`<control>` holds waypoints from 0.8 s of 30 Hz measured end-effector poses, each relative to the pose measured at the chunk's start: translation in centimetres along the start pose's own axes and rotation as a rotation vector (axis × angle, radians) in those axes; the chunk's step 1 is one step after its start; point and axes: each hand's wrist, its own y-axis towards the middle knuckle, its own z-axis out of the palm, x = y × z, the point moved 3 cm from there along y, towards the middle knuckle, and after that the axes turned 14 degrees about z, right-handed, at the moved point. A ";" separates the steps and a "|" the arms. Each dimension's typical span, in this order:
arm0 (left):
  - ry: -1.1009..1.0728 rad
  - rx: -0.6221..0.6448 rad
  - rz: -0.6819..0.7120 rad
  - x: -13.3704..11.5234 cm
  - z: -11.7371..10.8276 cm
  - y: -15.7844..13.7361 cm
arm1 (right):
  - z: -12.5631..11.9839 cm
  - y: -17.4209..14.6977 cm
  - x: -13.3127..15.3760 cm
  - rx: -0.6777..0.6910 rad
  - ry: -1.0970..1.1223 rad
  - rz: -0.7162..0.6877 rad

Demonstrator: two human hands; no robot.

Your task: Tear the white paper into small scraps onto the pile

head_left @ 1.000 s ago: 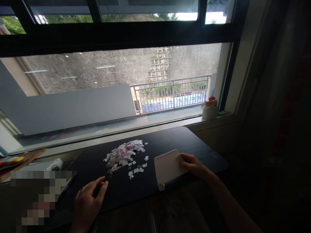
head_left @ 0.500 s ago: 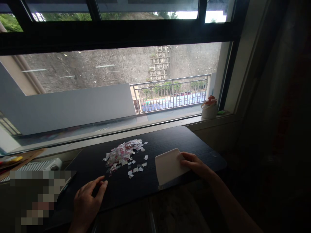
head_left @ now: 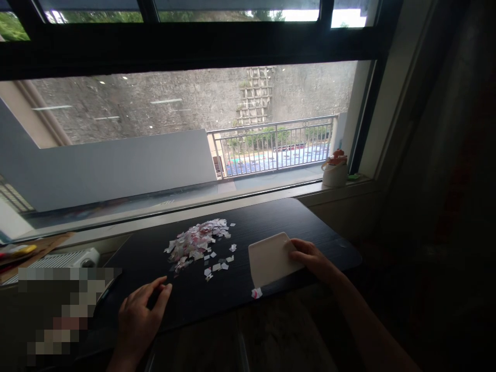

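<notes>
White tray (head_left: 271, 261) was pinched in our right grip (head_left: 315, 260); left grip (head_left: 141, 311) was kinda parted, near-left of the paper scraps (head_left: 197, 240).

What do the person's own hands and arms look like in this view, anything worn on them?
The left hand and right hand are ungloved. No sleeve shows on the right forearm or left wrist. Dim light hides finer details.

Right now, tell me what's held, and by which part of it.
The right hand holds the pale tray by its right edge; the left hand, apparently nothing.
</notes>
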 end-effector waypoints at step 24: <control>-0.012 -0.007 0.005 -0.1 -0.2 0.0 | 0.0 -0.1 0.0 -0.034 -0.055 -0.020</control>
